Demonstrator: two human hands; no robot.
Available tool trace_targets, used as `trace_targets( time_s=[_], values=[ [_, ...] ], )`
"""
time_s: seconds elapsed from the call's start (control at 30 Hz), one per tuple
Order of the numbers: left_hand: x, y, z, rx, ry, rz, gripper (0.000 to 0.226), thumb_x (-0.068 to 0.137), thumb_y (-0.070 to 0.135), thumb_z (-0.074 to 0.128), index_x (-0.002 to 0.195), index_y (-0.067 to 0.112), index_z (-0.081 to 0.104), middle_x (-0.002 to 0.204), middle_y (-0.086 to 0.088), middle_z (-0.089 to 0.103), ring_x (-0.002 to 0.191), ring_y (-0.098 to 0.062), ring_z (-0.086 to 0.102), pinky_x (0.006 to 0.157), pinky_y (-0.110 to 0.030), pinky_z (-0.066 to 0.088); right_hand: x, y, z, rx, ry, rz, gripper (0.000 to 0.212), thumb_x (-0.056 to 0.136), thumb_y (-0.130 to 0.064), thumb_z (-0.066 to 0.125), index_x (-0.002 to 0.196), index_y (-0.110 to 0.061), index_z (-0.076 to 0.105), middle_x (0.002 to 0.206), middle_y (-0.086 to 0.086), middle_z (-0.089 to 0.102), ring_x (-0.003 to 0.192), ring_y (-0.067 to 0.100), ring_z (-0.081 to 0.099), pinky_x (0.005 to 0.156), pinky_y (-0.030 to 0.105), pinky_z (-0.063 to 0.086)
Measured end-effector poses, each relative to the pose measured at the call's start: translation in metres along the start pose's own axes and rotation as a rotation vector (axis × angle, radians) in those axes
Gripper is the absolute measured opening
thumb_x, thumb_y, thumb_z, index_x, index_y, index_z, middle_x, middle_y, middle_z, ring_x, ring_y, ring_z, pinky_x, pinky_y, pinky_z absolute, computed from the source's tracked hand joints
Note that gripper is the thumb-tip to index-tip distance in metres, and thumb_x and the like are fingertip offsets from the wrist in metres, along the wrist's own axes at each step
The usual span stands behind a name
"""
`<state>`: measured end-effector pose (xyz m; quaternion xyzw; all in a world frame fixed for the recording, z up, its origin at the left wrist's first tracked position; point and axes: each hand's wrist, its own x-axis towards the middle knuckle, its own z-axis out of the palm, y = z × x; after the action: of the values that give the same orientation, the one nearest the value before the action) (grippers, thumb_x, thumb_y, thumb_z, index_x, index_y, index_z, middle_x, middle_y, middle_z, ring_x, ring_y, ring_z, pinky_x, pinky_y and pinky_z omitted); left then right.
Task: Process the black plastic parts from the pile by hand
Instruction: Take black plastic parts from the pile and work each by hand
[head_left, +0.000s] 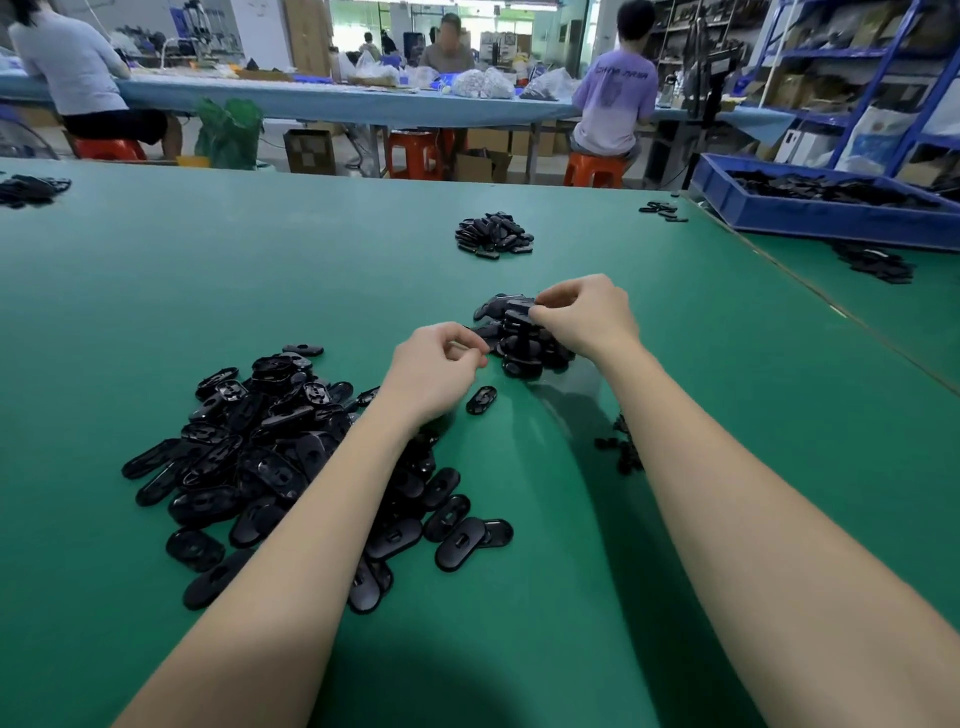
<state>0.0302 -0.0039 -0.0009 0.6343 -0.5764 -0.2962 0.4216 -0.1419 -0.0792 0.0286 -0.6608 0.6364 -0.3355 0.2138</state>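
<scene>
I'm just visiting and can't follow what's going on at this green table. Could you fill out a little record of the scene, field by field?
surface: green table
main pile: loose black plastic parts, near left
small heap: black parts, centre, by the hands
far heap: more black parts, further back
single part: lone piece lying between the arms
left hand: fingers curled; what it pinches, if anything, is too small to tell
right hand: pinches a part atop the small heap
side: blue bin with black parts, right

Factory assembly floor, as I see it: green work table (156, 291), long blue bench (322, 104) with seated workers on orange stools (592, 169), blue parts bin (810, 213), metal shelving (852, 62), cardboard boxes (309, 150).
</scene>
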Motion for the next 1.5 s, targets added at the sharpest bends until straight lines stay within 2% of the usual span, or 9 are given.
trace_targets(
  time_s=[0.13,0.23,0.4,0.6,0.77,1.0,1.17,1.33,1.5],
  values=[
    [-0.001,-0.002,0.001,0.217,-0.074,0.068,0.022,0.092,0.014,0.053,0.091,0.026,0.072,0.09,0.007,0.075,0.085,-0.009,0.066,0.07,-0.01,0.045,0.008,-0.005,0.007,-0.086,-0.02,0.042,0.015,0.084,-0.032,0.07,0.098,-0.033,0.076,0.101,-0.011,0.073,0.097,0.015,0.066,0.071,0.026,0.048],
    [0.0,-0.003,0.001,0.329,-0.139,0.107,0.019,0.093,0.017,0.055,0.092,0.027,0.071,0.094,0.008,0.072,0.084,-0.01,0.064,0.075,-0.017,0.046,0.006,0.0,0.007,-0.067,-0.031,0.052,0.021,0.083,-0.034,0.071,0.103,-0.033,0.076,0.105,-0.01,0.075,0.101,0.015,0.067,0.085,0.032,0.056],
    [0.0,-0.006,0.002,0.43,-0.189,0.186,0.013,0.081,0.028,0.077,0.091,0.028,0.068,0.095,0.013,0.069,0.069,0.011,0.05,0.061,-0.002,0.033,-0.009,0.016,-0.006,0.043,0.014,0.025,0.011,0.084,-0.034,0.07,0.093,-0.033,0.075,0.096,-0.013,0.075,0.101,0.013,0.067,0.092,0.034,0.055],
    [-0.001,-0.003,0.002,0.445,-0.2,0.2,0.012,0.082,0.015,0.07,0.083,0.027,0.067,0.096,0.008,0.07,0.071,0.004,0.054,0.077,-0.02,0.047,-0.041,0.045,-0.025,-0.151,-0.158,-0.016,0.01,0.082,-0.032,0.07,0.074,-0.035,0.074,0.081,-0.018,0.071,0.09,0.011,0.069,0.087,0.032,0.056],
    [-0.006,0.001,0.007,0.353,-0.122,0.22,0.021,0.085,0.004,0.055,0.087,0.021,0.066,0.088,0.008,0.066,0.066,-0.001,0.055,0.062,-0.001,0.037,-0.052,0.04,-0.045,-0.33,-0.35,0.004,0.006,0.078,-0.033,0.075,0.074,-0.035,0.076,0.084,-0.015,0.074,0.089,0.012,0.07,0.091,0.036,0.058],
    [-0.013,0.008,0.012,0.2,-0.137,0.197,0.031,0.088,0.006,0.055,0.081,0.031,0.072,0.091,0.015,0.073,0.064,-0.001,0.062,0.058,-0.002,0.039,-0.059,0.022,-0.054,-0.487,-0.481,0.061,0.02,0.06,-0.037,0.084,0.072,-0.049,0.075,0.096,-0.011,0.075,0.098,0.02,0.069,0.088,0.038,0.059],
    [-0.013,0.012,0.011,0.047,-0.151,0.07,0.027,0.094,0.01,0.058,0.087,0.03,0.075,0.08,-0.002,0.074,0.066,-0.01,0.075,0.048,-0.005,0.039,-0.062,0.023,-0.053,-0.551,-0.479,0.096,0.022,0.057,-0.036,0.085,0.07,-0.05,0.074,0.097,-0.011,0.072,0.101,0.024,0.066,0.087,0.039,0.059],
    [-0.016,0.012,0.016,-0.023,-0.217,0.055,0.027,0.091,0.003,0.061,0.093,0.026,0.074,0.104,0.004,0.071,0.072,-0.019,0.076,0.078,-0.024,0.059,-0.062,0.025,-0.051,-0.547,-0.46,0.085,0.021,0.061,-0.034,0.084,0.066,-0.051,0.073,0.094,-0.011,0.071,0.097,0.023,0.067,0.085,0.039,0.06],
    [-0.012,0.01,0.018,-0.117,-0.218,0.0,0.025,0.085,-0.003,0.063,0.092,0.019,0.072,0.097,-0.005,0.071,0.069,-0.023,0.074,0.075,-0.033,0.062,-0.063,0.027,-0.049,-0.526,-0.383,0.06,0.009,0.065,-0.036,0.081,0.068,-0.04,0.074,0.094,-0.008,0.068,0.094,0.025,0.066,0.078,0.033,0.057]
  ],
)
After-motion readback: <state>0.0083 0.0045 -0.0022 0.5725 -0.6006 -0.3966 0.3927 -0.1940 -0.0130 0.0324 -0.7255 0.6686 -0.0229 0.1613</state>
